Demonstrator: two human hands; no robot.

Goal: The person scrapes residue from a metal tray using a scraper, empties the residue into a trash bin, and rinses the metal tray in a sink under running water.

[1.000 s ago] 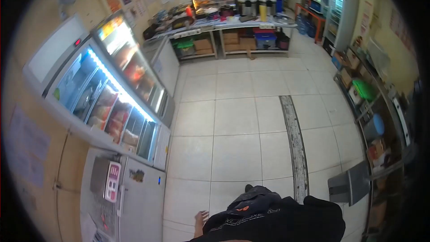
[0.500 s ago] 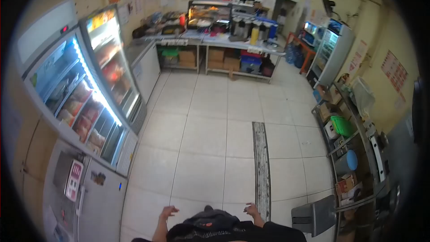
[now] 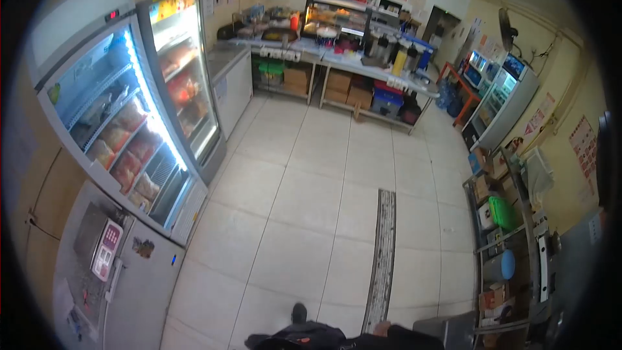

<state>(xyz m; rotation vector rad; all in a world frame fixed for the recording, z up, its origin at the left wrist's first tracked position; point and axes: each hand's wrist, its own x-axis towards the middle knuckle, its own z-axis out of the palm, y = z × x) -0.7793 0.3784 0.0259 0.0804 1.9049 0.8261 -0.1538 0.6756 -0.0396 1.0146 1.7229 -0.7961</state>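
Note:
Only a small part of my right hand [image 3: 382, 328] shows at the bottom edge, beside my dark clothing [image 3: 304, 338]. Its fingers are not visible, so I cannot make out whether it holds anything. Nearest to it are the metal floor drain strip [image 3: 381, 259] and a grey bin-like object [image 3: 447, 329]. My left hand is out of sight. One dark shoe [image 3: 299, 313] pokes out ahead of my body on the tiled floor [image 3: 291, 246].
On the left stand two lit glass-door fridges [image 3: 123, 123] [image 3: 181, 78] and a low steel cabinet with a scale [image 3: 107, 251] on top. A counter [image 3: 324, 58] with a food display case [image 3: 335, 21] crosses the back. Cluttered shelving [image 3: 505, 246] lines the right.
The view has tilted, and the room appears shifted. My left hand has left the frame; my right hand is mostly hidden now. A shoe has come forward.

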